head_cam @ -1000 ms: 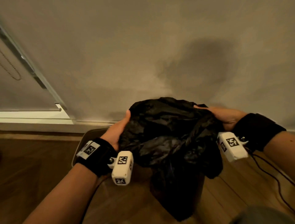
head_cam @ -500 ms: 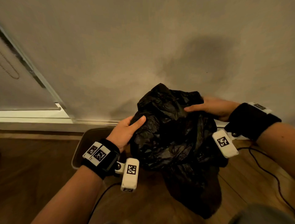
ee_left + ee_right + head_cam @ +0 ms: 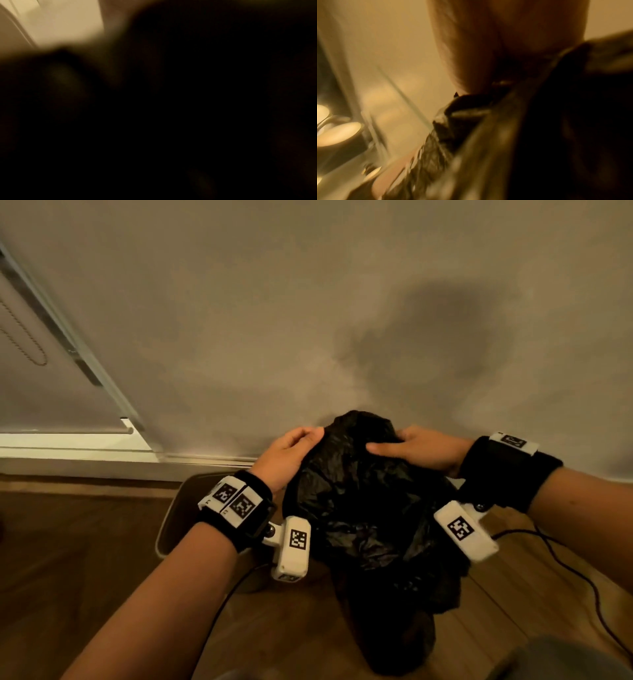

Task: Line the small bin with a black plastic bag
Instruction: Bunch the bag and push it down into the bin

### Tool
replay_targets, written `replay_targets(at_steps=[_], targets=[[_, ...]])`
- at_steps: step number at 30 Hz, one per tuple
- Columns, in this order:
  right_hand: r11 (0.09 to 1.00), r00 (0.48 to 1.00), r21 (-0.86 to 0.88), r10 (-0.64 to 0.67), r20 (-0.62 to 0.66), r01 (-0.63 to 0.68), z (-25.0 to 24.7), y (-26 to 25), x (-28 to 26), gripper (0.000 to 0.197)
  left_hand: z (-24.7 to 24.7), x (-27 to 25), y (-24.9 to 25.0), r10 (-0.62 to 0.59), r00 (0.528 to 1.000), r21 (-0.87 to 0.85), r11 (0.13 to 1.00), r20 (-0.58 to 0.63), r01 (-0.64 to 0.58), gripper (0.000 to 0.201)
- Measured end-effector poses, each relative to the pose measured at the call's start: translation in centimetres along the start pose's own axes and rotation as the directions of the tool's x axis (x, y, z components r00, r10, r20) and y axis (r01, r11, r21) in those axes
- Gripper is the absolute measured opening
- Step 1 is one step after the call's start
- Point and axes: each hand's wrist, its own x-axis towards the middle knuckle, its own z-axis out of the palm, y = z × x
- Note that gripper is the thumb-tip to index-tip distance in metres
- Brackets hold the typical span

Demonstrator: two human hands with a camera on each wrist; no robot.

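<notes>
A crumpled black plastic bag [image 3: 363, 508] hangs in the air in front of the wall, its lower end drooping toward the floor. My left hand [image 3: 291, 453] grips its upper left edge and my right hand [image 3: 414, 450] grips its upper right, thumb on the front. The small bin [image 3: 174, 522] stands on the floor behind my left wrist, only its left rim and wall showing. In the right wrist view the bag [image 3: 471, 135] is blurred below the fingers. The left wrist view is almost all dark.
A plain wall [image 3: 308, 320] rises just behind the bag, with a skirting board [image 3: 85, 463] along the wooden floor [image 3: 68, 559]. A window frame [image 3: 68, 350] slants at the far left. A black cable [image 3: 582, 583] trails over the floor at right.
Both hands have risen and come closer together at the top of the bag, gathering it narrower. The bag hangs higher than a second ago.
</notes>
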Motion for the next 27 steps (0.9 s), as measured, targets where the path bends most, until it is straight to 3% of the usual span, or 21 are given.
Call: replay_targets(at_steps=[3, 5, 6, 8, 10, 13, 17, 19, 22, 27], targets=[[0.958, 0.986, 0.282, 0.096, -0.139, -0.053, -1.8, 1.8, 0.7, 0.067, -1.7, 0.0, -1.5, -0.029, 0.984, 0.148, 0.987, -0.175, 0.055, 0.034], [0.912, 0.954, 0.41, 0.128, -0.272, -0.006, -3.0, 2.0, 0.7, 0.057, -2.6, -0.5, -2.1, -0.062, 0.951, 0.194, 0.973, -0.303, 0.125, 0.043], [0.886, 0.929, 0.462, 0.143, -0.341, 0.033, -3.6, 2.0, 0.7, 0.052, -2.8, -1.0, -2.1, -0.124, 0.942, 0.194, 0.962, -0.311, 0.191, 0.049], [0.828, 0.882, 0.545, 0.155, -0.445, 0.13, -4.4, 1.6, 0.6, 0.049, -2.5, -2.3, -1.7, -0.328, 0.929, 0.153, 0.923, -0.169, 0.353, 0.065], [0.782, 0.848, 0.584, 0.147, -0.509, 0.216, -4.4, 0.9, 0.2, 0.047, -1.8, -3.2, -1.3, -0.478, 0.875, 0.144, 0.873, 0.071, 0.466, 0.084], [0.745, 0.829, 0.594, 0.098, -0.55, 0.305, -3.1, -0.6, -0.9, 0.044, -0.2, -3.0, -1.1, -0.475, 0.82, -0.011, 0.863, 0.317, 0.504, 0.098], [0.766, 0.889, 0.58, 0.025, -0.457, 0.276, -0.1, -1.6, -1.2, 0.041, 3.0, -2.4, -0.8, -0.248, 0.812, -0.37, 0.793, 0.529, 0.484, 0.09], [0.769, 0.937, 0.605, 0.023, -0.348, 0.206, 1.1, -1.6, -1.0, 0.044, 4.5, -2.3, -0.2, -0.176, 0.862, -0.491, 0.76, 0.476, 0.427, 0.083], [0.732, 0.978, 0.667, 0.005, -0.208, 0.138, 1.4, -1.2, -1.0, 0.036, 5.3, -1.9, -0.3, -0.188, 0.931, -0.56, 0.755, 0.314, 0.341, 0.072], [0.587, 0.984, 0.8, 0.03, -0.177, 0.125, -1.3, 0.6, -1.1, 0.035, 2.1, -1.9, -2.3, -0.225, 0.942, -0.607, 0.722, 0.248, 0.332, 0.072]])
